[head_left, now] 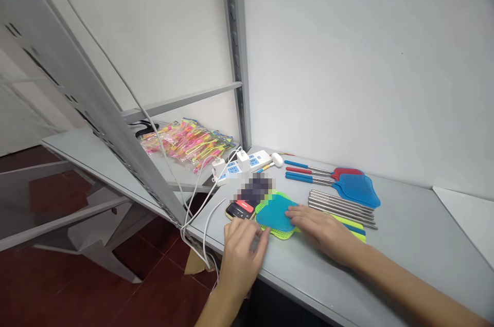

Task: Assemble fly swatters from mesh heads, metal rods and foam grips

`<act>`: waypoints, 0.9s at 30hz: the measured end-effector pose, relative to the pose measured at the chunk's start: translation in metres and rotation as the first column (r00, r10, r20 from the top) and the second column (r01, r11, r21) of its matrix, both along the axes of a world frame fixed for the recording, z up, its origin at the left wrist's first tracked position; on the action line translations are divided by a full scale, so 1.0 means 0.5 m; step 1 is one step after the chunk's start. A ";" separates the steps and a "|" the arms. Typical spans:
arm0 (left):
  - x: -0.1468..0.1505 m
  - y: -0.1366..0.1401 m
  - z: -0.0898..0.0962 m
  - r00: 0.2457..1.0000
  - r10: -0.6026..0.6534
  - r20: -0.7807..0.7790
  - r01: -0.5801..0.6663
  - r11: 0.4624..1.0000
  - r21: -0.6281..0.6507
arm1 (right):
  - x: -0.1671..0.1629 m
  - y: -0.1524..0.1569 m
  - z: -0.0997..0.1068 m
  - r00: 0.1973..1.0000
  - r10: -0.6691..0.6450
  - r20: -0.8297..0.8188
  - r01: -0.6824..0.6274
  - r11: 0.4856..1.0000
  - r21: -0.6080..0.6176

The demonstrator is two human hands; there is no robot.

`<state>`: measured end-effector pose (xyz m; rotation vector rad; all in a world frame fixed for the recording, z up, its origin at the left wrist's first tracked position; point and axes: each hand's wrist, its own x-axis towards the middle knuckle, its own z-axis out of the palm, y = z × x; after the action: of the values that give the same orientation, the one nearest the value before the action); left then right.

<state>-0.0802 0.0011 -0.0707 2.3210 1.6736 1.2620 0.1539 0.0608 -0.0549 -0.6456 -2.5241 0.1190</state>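
A stack of fly swatter heads lies flat near the shelf's front edge, a blue swatter head [275, 212] on top of yellow-green swatter heads [283, 235]. My right hand [324, 229] rests with fingers stretched over the right part of this stack; its fingertips touch the blue head. Beside the stack's left front corner is my left hand [244, 244], fingers bent and thumb apart, holding nothing I can see. It is close to a phone [241, 209], partly blurred out. Past my right wrist, yellow-green and blue handles [355, 229] stick out. Several metal rods [339, 206] lie just behind.
Swatters with blue heads [357, 189] and a red head [347, 173] lie farther back. A power strip [257, 161] with white cables [208, 219] stands left of them. Bagged colourful items [189, 142] lie beyond the grey metal upright [102, 95]. A white board [469, 219] is at right.
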 end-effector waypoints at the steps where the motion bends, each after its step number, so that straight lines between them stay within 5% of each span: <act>1: 0.000 0.001 0.002 1.000 0.007 -0.011 -0.007 1.000 0.000 | 0.000 0.000 0.002 1.000 -0.002 0.024 0.003 1.000 -0.029; 10: 0.012 0.034 0.018 0.946 -0.058 -0.319 0.005 0.987 -0.164 | 0.001 -0.031 0.043 0.983 0.013 0.183 0.023 0.980 -0.196; 19: 0.034 0.040 0.022 0.954 -0.186 -0.233 0.127 0.960 -0.249 | -0.007 -0.001 0.047 0.931 -0.315 0.184 0.352 0.908 -0.226; 27: 0.026 0.049 0.020 0.948 -0.247 -0.202 0.204 0.956 -0.213 | -0.045 0.040 0.052 0.936 -0.292 0.195 0.343 0.879 -0.332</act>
<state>-0.0674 0.0258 -0.0606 2.5258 1.4492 0.7857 0.1313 0.0807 -0.0291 -1.2491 -2.5049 0.4422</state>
